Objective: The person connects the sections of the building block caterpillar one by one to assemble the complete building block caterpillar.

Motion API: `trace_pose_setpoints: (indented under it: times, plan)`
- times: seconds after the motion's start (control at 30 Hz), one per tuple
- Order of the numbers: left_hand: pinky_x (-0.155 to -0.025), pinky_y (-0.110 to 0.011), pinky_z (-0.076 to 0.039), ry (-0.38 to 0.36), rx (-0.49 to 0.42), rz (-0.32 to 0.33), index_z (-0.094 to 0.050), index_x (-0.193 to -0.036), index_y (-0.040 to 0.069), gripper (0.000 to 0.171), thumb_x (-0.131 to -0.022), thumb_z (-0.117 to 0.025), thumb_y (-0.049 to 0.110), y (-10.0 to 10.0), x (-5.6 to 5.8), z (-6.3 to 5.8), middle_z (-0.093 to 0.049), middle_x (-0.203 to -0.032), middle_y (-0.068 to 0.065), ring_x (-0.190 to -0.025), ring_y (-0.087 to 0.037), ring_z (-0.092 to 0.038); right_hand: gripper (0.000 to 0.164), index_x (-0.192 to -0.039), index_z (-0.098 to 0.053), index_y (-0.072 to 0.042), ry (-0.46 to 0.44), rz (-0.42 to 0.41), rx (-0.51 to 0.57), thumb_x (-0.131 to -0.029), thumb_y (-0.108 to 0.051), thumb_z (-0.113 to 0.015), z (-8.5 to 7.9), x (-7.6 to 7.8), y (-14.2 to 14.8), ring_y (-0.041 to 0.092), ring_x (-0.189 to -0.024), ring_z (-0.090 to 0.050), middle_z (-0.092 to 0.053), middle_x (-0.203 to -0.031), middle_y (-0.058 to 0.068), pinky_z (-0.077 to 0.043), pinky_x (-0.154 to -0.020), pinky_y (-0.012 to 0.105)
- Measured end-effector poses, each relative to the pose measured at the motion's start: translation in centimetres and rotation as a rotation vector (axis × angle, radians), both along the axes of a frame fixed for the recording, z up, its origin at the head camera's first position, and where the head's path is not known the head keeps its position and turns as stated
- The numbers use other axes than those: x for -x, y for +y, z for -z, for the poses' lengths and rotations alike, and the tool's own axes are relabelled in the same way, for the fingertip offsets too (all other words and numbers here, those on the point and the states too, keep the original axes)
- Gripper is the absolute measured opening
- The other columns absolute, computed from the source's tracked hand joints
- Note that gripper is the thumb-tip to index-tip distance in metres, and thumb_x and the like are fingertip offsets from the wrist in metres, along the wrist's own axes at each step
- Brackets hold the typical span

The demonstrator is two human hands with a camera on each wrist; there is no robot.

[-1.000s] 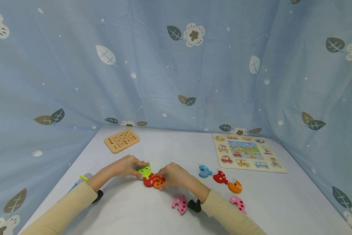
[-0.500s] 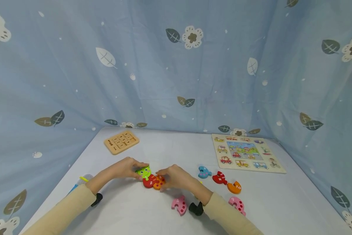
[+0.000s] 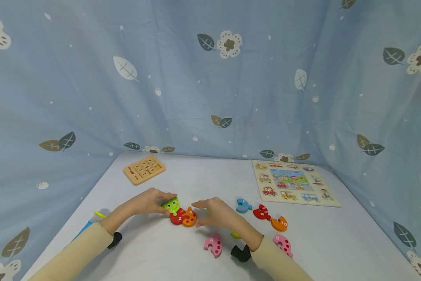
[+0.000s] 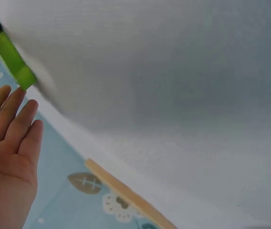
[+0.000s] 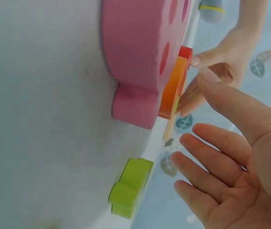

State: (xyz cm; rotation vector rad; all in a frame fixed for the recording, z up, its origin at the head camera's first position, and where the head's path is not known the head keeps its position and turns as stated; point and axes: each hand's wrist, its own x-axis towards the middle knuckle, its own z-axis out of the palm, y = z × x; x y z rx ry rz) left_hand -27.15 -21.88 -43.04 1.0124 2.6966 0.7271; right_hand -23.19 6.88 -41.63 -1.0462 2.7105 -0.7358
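In the head view my left hand (image 3: 148, 203) pinches a green puzzle piece with a smiling face (image 3: 174, 206) between thumb and fingers. A red piece numbered 2 (image 3: 176, 218) fits against its lower side, and an orange spotted piece numbered 3 (image 3: 190, 218) joins the red one on the right. Just right of that row is my right hand (image 3: 217, 212), thumb and fingers spread and holding nothing. The right wrist view shows its straight fingers beside a pink piece (image 5: 130, 47) and a loose green piece (image 5: 131, 186).
Right of the right hand lie a blue piece (image 3: 243, 205), a red one (image 3: 261, 212), an orange one numbered 10 (image 3: 279, 223) and a pink one (image 3: 282, 243). Behind are a wooden number board (image 3: 144, 170) and a vehicle picture puzzle (image 3: 294, 181). A toy microphone (image 3: 101, 214) is by the left forearm.
My right hand has let go of the orange piece and drawn off to the right, uncovering it. The left hand keeps its place at the green piece.
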Motion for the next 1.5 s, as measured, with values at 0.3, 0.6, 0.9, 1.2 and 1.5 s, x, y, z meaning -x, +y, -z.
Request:
trace_pose_setpoints:
  times: [0.3, 0.6, 0.9, 1.2, 1.5]
  plan:
    - [-0.099, -0.051, -0.044, -0.003, 0.009, -0.006, -0.060, -0.131, 0.004, 0.070, -0.076, -0.077, 0.045, -0.1, -0.6, 0.1, -0.059, -0.131, -0.013, -0.122, -0.036, -0.053, 0.058, -0.129, -0.063, -0.012, -0.039, 0.021, 0.025, -0.078, -0.033, -0.081, -0.1, -1.1, 1.6, 0.016, -0.121, -0.056, -0.063, -0.127, -0.003, -0.049, -0.095, 0.029]
    - [-0.102, -0.047, -0.042, -0.007, 0.004, 0.025, -0.055, -0.133, 0.000, 0.077, -0.077, -0.075, 0.048, 0.1, -1.1, 0.0, -0.054, -0.136, -0.015, -0.125, -0.035, -0.050, 0.054, -0.128, -0.064, -0.012, -0.086, 0.008, 0.023, -0.080, -0.030, -0.080, -0.5, -2.3, 3.9, 0.014, -0.119, -0.057, -0.064, -0.126, -0.003, -0.049, -0.095, 0.030]
    - [-0.104, -0.046, -0.040, -0.041, 0.009, 0.003, -0.054, -0.135, 0.001, 0.080, -0.076, -0.075, 0.051, 0.6, -1.2, -0.1, -0.052, -0.138, -0.015, -0.129, -0.034, -0.047, 0.051, -0.125, -0.066, -0.010, -0.082, -0.033, 0.005, -0.080, -0.029, -0.080, -0.2, -2.9, 5.7, 0.013, -0.116, -0.059, -0.065, -0.122, -0.003, -0.051, -0.093, 0.031]
    - [-0.105, -0.046, -0.039, -0.075, -0.016, -0.014, -0.054, -0.135, 0.002, 0.077, -0.077, -0.077, 0.046, 1.3, -1.0, -0.1, -0.052, -0.139, -0.013, -0.130, -0.032, -0.046, 0.050, -0.123, -0.068, -0.015, -0.131, -0.154, -0.024, -0.077, -0.026, -0.083, -0.2, -3.4, 6.5, 0.009, -0.117, -0.057, -0.065, -0.121, -0.009, -0.049, -0.094, 0.026]
    - [-0.105, -0.046, -0.039, -0.084, -0.018, -0.017, -0.054, -0.136, 0.002, 0.077, -0.076, -0.079, 0.044, 1.7, -0.9, 0.0, -0.051, -0.140, -0.014, -0.130, -0.033, -0.045, 0.052, -0.124, -0.067, -0.017, -0.118, -0.245, -0.063, -0.075, -0.025, -0.084, 0.2, -3.6, 6.3, 0.007, -0.118, -0.056, -0.064, -0.121, -0.011, -0.049, -0.094, 0.025]
